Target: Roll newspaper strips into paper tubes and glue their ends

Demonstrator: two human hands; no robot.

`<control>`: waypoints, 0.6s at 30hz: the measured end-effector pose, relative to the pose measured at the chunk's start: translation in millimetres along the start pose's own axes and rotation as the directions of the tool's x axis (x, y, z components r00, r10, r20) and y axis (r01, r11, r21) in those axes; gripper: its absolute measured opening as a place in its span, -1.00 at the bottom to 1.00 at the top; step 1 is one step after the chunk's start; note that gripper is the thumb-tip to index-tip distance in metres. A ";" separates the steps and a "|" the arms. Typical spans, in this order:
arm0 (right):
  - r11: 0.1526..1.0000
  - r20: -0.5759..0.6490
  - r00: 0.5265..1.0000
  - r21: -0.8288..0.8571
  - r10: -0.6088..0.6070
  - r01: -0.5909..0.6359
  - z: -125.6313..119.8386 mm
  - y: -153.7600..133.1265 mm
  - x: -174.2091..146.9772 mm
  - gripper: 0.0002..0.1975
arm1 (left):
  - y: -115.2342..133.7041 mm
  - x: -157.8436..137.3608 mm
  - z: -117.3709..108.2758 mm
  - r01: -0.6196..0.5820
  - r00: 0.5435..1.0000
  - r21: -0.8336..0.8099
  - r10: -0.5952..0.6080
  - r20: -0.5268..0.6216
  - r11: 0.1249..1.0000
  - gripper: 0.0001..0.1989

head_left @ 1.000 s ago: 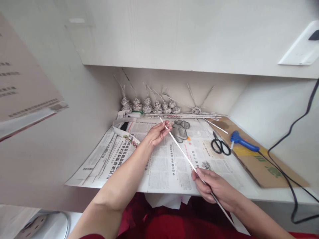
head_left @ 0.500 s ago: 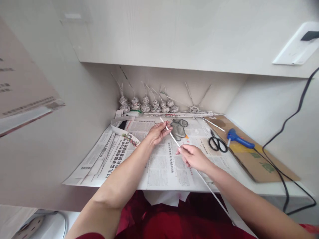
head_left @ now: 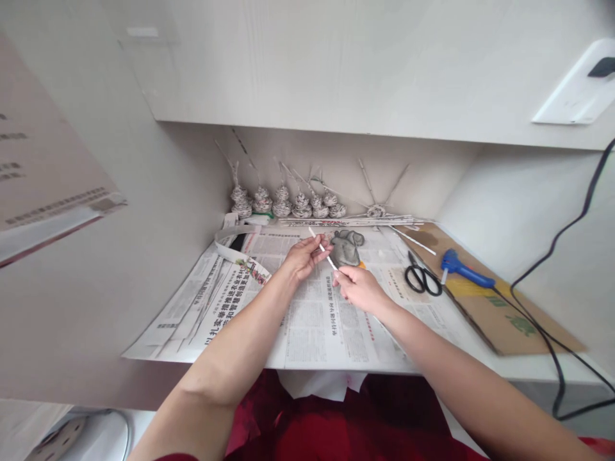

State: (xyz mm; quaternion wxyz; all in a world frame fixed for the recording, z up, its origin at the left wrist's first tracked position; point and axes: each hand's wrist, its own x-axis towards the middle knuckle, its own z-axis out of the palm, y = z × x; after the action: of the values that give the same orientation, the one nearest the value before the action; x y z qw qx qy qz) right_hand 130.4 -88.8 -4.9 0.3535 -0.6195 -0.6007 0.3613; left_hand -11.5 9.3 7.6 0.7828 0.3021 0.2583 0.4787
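A thin white rolled paper stick [head_left: 329,258] is held slantwise between my hands above the newspaper [head_left: 307,320]. My left hand [head_left: 303,257] pinches it near its far end, which pokes out beyond the fingers. My right hand [head_left: 358,287] is closed around it lower down, close to the left fingertips. Below the right hand the stick is mostly hidden by the forearm. Just behind the hands lies a grey, soft-looking thing [head_left: 346,248] whose kind I cannot make out. Black-handled scissors [head_left: 423,279] rest to the right.
Several gourd-shaped paper weavings [head_left: 282,202] stand along the back wall, beside a woven piece with spread sticks [head_left: 376,210]. Paper sticks [head_left: 331,221] lie before them. A blue glue gun [head_left: 466,272] with a black cord [head_left: 552,253] rests on cardboard [head_left: 500,320]. A patterned strip [head_left: 229,251] curls at left.
My right hand has slid up along the paper stick toward my left hand, so the stretch between them is shorter. The left hand stays nearly in place. The view shifts slightly.
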 end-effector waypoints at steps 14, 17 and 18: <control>0.956 0.079 0.991 0.266 0.104 -0.121 -0.1 -13.1 3.1 -0.65 | -0.6 -1.9 0.9 0.024 0.998 -0.020 -0.022 0.066 1.000 -0.84; 0.974 0.060 0.994 0.198 0.096 -0.106 1.2 -12.7 1.1 -0.65 | -0.6 -0.4 -0.6 0.016 0.998 -0.016 -0.015 0.064 1.000 -0.85; 0.987 0.039 0.996 0.138 0.075 -0.080 1.2 -12.1 -0.9 -0.66 | -0.4 0.7 -1.8 0.009 0.998 -0.015 -0.008 0.057 1.000 -0.85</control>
State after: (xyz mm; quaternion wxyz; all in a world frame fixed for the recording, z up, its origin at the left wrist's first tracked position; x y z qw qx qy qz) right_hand 123.4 -89.4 5.2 0.3716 -0.6100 -0.5551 0.4262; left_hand -12.2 10.2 6.1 0.7942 0.3087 0.2335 0.4685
